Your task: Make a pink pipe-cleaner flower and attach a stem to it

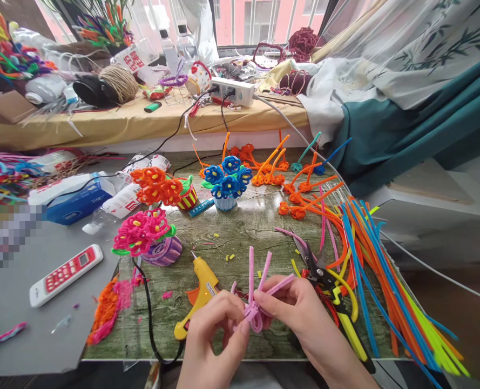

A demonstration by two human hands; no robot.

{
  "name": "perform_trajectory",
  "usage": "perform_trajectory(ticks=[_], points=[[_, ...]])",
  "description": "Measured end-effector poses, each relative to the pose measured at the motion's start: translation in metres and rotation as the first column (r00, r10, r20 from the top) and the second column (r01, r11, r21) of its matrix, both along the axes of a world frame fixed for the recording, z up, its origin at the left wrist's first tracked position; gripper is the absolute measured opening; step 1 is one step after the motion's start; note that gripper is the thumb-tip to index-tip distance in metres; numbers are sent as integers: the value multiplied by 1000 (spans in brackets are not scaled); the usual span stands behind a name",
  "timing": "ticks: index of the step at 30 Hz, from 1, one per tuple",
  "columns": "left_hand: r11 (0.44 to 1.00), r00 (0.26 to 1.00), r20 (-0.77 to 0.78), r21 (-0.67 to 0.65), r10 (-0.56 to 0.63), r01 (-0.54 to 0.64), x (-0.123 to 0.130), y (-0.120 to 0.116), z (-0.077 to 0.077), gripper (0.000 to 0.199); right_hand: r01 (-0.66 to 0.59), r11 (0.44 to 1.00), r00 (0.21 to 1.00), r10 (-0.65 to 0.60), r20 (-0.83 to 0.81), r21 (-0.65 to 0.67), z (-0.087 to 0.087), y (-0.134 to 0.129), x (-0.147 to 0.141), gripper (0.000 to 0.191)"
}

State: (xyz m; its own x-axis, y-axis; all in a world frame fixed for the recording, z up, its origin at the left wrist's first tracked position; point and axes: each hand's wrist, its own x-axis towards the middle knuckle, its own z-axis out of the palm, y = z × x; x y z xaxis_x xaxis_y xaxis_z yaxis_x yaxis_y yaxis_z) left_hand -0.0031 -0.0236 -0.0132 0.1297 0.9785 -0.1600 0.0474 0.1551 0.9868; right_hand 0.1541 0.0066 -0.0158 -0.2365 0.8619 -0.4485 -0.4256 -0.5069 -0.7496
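Note:
Both hands meet at the near edge of the table around a pink pipe cleaner flower (252, 312), bent into small loops with several straight ends sticking up. My left hand (219, 324) pinches its left side between thumb and fingers. On the other side, my right hand (290, 308) grips the loops and an end near the centre. Fingers hide part of the twisted middle. A yellow glue gun (201, 289) lies just left of the hands. To the right rest pruning shears (320, 275) with black and yellow handles, close to my right hand.
Pots of orange flowers (156, 186), blue flowers (228, 178) and pink flowers (142, 232) stand left and behind. Orange pipe cleaner flowers (298, 208) lie at the back right, above a bundle of long pipe cleaners (393, 286). A white remote control (66, 274) and black cord (148, 313) are at left.

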Motion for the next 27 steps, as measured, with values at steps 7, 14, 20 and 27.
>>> perform_trajectory(ticks=[7, 14, 20, 27], points=[[999, 998, 55, -21, 41, -40, 3, 0, -3, 33, -66, 996, 997, 64, -39, -51, 4, -1, 2, 32], [997, 992, 104, -16, 75, -74, 4, 2, 2, 31, -63, 998, 998, 63, 30, -3, -2, -3, -1, 34], [997, 986, 151, -47, 75, -68, 5, 3, 0, 29, -96, 995, 995, 97, 25, -27, -3, -4, 1, 30], [992, 981, 161, -84, 106, -94, 7, 2, 3, 29, -103, 995, 993, 103, 52, -1, 1, -1, 1, 29]])
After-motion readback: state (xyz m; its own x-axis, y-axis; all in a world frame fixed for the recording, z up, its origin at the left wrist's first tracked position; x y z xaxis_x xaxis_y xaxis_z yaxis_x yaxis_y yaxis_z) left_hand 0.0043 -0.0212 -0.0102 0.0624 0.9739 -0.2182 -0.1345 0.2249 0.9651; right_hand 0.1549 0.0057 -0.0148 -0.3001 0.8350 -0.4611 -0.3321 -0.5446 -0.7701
